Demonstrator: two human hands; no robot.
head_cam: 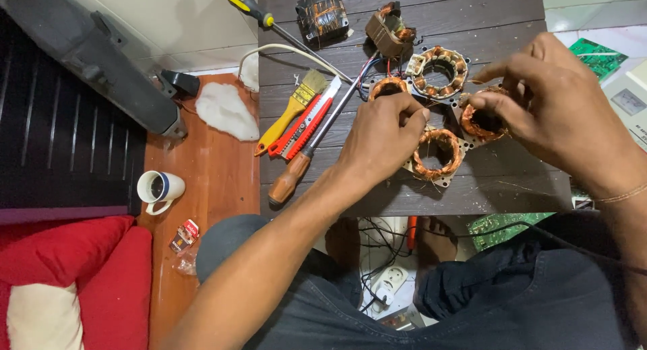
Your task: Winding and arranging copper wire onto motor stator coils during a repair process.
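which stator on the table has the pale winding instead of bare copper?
The stator at the back, farthest from the person, beyond both hands. Its coils look pale cream with white plastic at its left edge; the other three are orange copper.

Dark plank tabletop (472,13) carried a yellow-handled brush (294,107), a red utility knife (308,121) and a wooden-handled screwdriver (303,158) — all lying side by side. A second screwdriver (253,6), yellow and black, lay at the far edge near a taped transformer (323,13). White mug (160,188) stood on the orange floor (216,161) — red cushion (67,269) nearby. Green circuit board (596,57) far right.
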